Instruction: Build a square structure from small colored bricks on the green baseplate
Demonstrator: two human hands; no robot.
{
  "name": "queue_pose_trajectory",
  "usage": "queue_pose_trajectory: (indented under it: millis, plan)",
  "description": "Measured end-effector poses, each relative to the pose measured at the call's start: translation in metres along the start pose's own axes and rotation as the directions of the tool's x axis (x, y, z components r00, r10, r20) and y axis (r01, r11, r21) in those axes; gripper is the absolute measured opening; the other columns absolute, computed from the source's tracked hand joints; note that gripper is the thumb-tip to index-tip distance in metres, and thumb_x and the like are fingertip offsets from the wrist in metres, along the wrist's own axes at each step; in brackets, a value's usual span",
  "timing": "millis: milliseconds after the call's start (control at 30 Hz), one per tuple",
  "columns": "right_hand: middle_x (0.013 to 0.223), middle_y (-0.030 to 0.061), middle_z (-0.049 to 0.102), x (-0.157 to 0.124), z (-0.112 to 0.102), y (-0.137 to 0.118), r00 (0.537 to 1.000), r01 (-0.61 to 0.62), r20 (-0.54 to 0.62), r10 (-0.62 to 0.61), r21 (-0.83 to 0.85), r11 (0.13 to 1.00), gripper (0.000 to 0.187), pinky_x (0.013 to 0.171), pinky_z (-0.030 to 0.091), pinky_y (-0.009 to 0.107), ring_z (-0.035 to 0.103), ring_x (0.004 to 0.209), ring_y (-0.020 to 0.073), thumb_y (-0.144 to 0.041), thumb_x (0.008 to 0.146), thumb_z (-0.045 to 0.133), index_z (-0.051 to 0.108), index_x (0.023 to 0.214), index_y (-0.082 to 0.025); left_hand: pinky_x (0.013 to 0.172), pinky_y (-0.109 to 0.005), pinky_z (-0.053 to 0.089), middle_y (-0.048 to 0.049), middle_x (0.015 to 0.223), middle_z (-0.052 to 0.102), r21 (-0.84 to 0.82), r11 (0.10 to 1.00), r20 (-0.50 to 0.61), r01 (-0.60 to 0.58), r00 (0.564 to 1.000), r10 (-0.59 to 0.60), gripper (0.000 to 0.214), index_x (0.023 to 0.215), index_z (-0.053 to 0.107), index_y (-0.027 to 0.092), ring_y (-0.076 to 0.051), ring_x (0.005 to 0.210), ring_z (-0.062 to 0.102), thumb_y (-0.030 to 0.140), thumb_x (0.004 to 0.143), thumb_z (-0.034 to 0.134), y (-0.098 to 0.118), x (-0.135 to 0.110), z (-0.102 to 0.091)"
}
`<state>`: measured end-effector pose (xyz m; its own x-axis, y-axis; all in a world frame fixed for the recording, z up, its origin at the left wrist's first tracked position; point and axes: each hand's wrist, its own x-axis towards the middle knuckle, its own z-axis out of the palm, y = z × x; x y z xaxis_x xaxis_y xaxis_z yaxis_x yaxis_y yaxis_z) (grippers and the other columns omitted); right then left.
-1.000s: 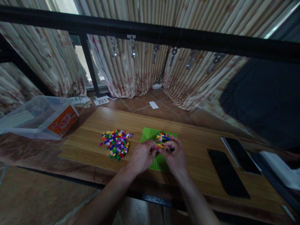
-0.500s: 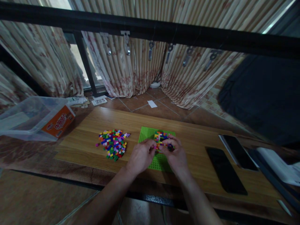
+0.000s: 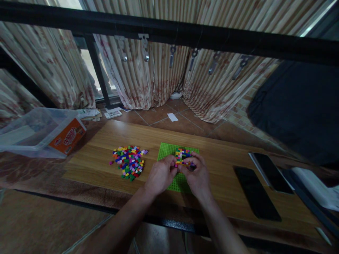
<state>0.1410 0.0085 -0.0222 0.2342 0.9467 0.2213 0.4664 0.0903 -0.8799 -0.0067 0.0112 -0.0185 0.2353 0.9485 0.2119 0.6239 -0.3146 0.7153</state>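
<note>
A green studded baseplate (image 3: 165, 150) lies on the wooden board, bearing a low structure of multicoloured toy bricks (image 3: 182, 152). My left hand (image 3: 162, 174) is at the near left corner of that structure, its fingertips pinched together; whatever is between them is too small or hidden to name. My right hand (image 3: 197, 174) reaches over the structure's near right side, with fingers curled and fingertips against its bricks. Part of the structure is hidden behind both hands. Left of the baseplate lies a loose pile of small coloured bricks (image 3: 129, 162).
A clear plastic bin (image 3: 39, 151) with an orange label stands at the far left. Two dark phone-like slabs (image 3: 255, 192) (image 3: 272, 171) lie on the right of the wooden board (image 3: 92, 155). A black bar (image 3: 169, 30) crosses overhead before the curtains.
The right hand's fingers have shifted slightly inward, closer to the left fingertips. The left hand keeps its place at the structure, and the brick pile looks the same.
</note>
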Motion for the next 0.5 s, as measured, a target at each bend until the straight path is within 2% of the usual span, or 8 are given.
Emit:
queue_pose_trajectory:
  millis: [300,500]
  plan:
    - [0.124,0.0096,0.054,0.0009,0.0076,0.0036,0.999,-0.019,-0.034,0.018,-0.031,0.999,0.012,0.098,0.042,0.045,0.053,0.116,0.0285,-0.028,0.065,0.070,0.068,0.075,-0.022,0.070,-0.024,0.049,0.0002,0.083,0.066,0.002,1.000,0.007,0.010,1.000,-0.010,0.019,0.097,0.054,0.021,-0.015,0.078,0.066,0.012,0.081,0.059,-0.0026,0.0024,0.0019]
    - [0.127,0.0111,0.052,0.0005,0.0020,0.0046,1.000,0.008,0.026,-0.007,-0.020,1.000,0.017,0.097,0.043,0.043,0.053,0.117,0.0280,-0.035,0.069,0.070,0.068,0.078,-0.021,0.068,-0.025,0.050,-0.0002,0.082,0.067,0.089,0.996,0.006,-0.025,1.000,0.025,0.023,0.104,0.053,0.021,-0.016,0.077,0.067,0.013,0.083,0.058,-0.0036,0.0023,0.0021]
